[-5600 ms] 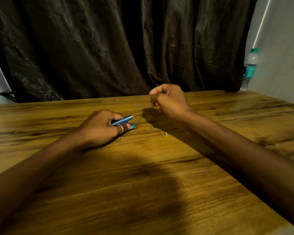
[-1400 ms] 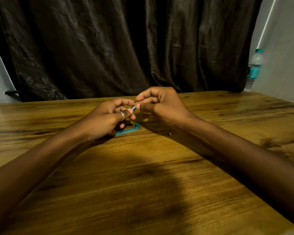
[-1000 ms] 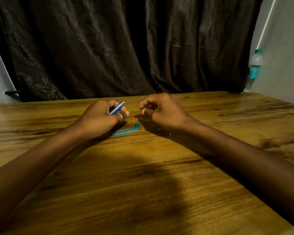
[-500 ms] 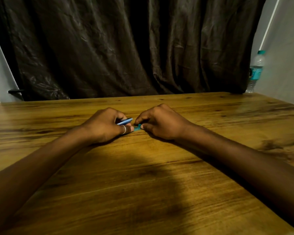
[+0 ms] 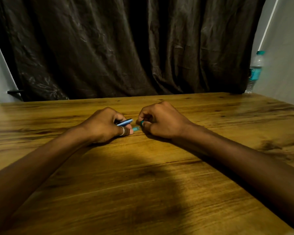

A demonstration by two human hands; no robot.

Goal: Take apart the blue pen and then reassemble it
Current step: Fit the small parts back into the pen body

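The left hand [image 5: 107,126] is clamping the blue pen barrel [image 5: 124,122]; just right of it, the right hand [image 5: 159,121] is pinching the teal cap [image 5: 138,126] off the tabletop [image 5: 143,184]; reassembly seems underway, needing cap aligned with barrel.

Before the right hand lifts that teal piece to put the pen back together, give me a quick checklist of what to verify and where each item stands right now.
1. Blue pen barrel held in the left hand: ok, its open end pokes out toward the right hand.
2. Right hand has the teal piece: ok, fingertips pinch its right end.
3. Teal piece off the table: not ok, it looks to be resting on the wood.
4. Barrel and teal piece lined up: not ok, the teal piece lies below the barrel end.
5. Refill and spring inside the barrel: cannot tell.
6. Water bottle out of the way: ok, at the far right corner.
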